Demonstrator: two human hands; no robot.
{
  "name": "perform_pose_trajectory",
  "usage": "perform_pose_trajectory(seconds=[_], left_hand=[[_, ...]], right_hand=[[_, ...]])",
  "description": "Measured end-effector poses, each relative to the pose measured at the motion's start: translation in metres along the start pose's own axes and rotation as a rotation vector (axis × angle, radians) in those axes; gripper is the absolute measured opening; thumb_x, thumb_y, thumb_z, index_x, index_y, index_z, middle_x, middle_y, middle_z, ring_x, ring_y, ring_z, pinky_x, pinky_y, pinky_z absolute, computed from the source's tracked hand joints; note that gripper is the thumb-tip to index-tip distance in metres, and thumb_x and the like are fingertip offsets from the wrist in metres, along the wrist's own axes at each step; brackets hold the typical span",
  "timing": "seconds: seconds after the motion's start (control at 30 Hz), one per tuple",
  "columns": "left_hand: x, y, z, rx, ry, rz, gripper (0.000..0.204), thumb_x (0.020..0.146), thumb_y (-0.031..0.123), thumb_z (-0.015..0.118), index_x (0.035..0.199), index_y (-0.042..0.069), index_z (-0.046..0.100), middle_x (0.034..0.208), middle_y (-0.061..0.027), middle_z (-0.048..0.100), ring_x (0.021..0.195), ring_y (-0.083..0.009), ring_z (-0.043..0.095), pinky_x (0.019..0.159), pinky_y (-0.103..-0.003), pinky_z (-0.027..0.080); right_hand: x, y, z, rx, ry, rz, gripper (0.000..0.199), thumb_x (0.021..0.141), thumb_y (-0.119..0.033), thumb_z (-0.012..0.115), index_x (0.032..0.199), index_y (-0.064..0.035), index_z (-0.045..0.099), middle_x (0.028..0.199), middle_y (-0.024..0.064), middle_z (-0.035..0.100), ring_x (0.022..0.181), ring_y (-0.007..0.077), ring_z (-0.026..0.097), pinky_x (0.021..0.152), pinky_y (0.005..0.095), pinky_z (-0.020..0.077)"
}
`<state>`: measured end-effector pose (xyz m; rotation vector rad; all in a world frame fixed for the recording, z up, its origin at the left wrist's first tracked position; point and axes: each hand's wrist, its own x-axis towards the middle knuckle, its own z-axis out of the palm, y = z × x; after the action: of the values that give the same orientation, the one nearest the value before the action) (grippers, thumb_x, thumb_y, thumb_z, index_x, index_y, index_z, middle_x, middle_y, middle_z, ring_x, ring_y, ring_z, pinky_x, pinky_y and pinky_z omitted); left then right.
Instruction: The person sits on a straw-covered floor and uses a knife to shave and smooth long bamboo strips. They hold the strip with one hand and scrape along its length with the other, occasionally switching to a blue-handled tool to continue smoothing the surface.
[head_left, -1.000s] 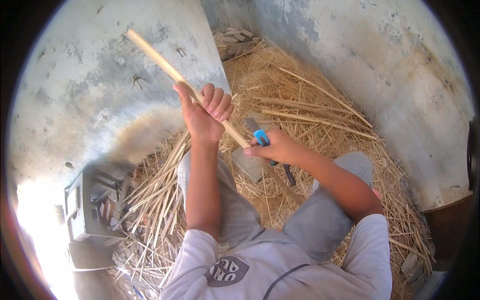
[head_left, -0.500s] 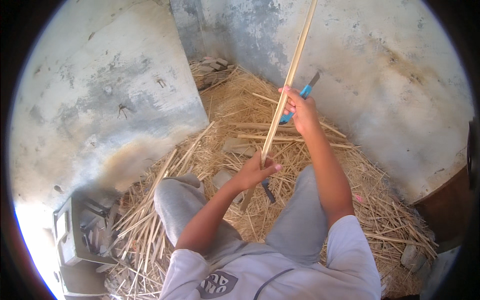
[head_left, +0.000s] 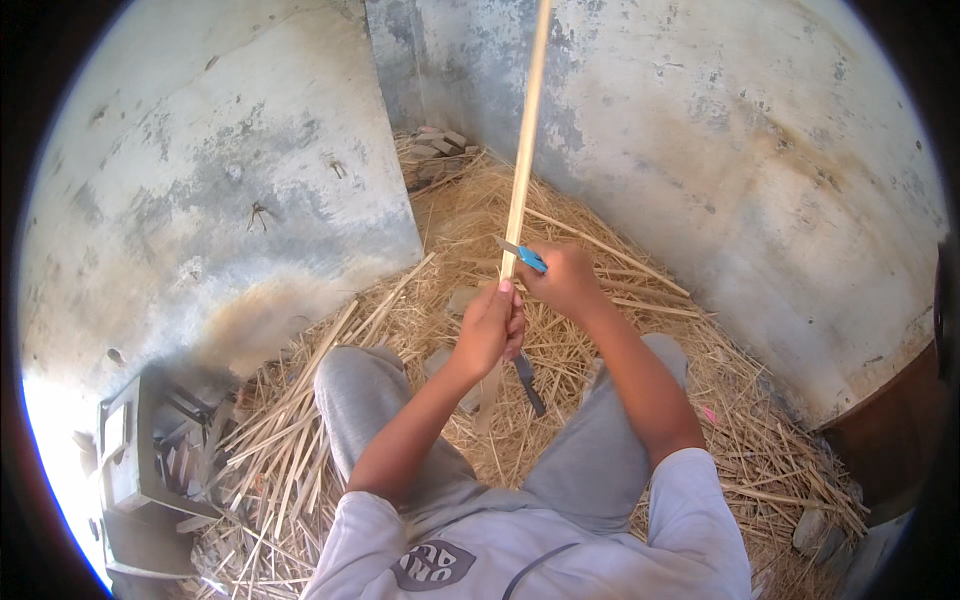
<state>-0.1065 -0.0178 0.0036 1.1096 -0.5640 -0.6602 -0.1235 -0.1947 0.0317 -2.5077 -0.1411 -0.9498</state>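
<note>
A long pale strip, apparently split bamboo (head_left: 526,150), rises from my hands past the top of the view. Gripping it near its lower end is my left hand (head_left: 487,328), thumb laid along the strip. My right hand (head_left: 562,277) is closed around a blue utility knife (head_left: 532,260). Its blade lies across the strip just above my left thumb; whether it cuts in cannot be made out. Below my hands, a dark-bladed tool (head_left: 530,384) is visible between my knees, its other end hidden behind my left hand.
Shavings and thin strips (head_left: 640,400) cover the floor around my legs. A bundle of longer strips (head_left: 290,450) lies on the left, beside a grey cabinet-like box (head_left: 150,470). Worn plaster walls (head_left: 720,200) meet ahead, with broken bricks (head_left: 438,143) in the corner.
My right hand has come down and toward me, bringing the knife blade from beside the strip to across it. The strip now stands more upright, and my left hand has turned around it.
</note>
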Motion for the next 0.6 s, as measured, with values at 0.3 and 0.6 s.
perform_pose_trajectory(seconds=[0.3, 0.6], left_hand=[[0.001, 0.007, 0.008, -0.171, 0.016, -0.133, 0.034, 0.108, 0.042, 0.034, 0.090, 0.014, 0.037, 0.058, 0.0004, 0.031, 0.039, -0.0098, 0.026, 0.036, -0.027, 0.025], [-0.012, -0.003, 0.022, -0.024, 0.025, -0.156, 0.037, 0.108, 0.045, 0.034, 0.089, 0.014, 0.038, 0.056, 0.0011, 0.031, 0.040, -0.0096, 0.028, 0.036, -0.026, 0.024]], right_hand=[[0.010, 0.013, 0.004, -0.149, 0.009, 0.188, 0.010, 0.079, -0.016, 0.072, 0.074, -0.0100, 0.066, 0.064, 0.0117, 0.064, 0.058, 0.0293, 0.064, 0.056, 0.0413, 0.0485], [0.035, 0.052, 0.005, -0.338, 0.136, 0.263, 0.006, 0.081, -0.013, 0.067, 0.083, -0.0121, 0.072, 0.069, 0.0118, 0.068, 0.063, 0.0296, 0.067, 0.059, 0.0395, 0.0507]])
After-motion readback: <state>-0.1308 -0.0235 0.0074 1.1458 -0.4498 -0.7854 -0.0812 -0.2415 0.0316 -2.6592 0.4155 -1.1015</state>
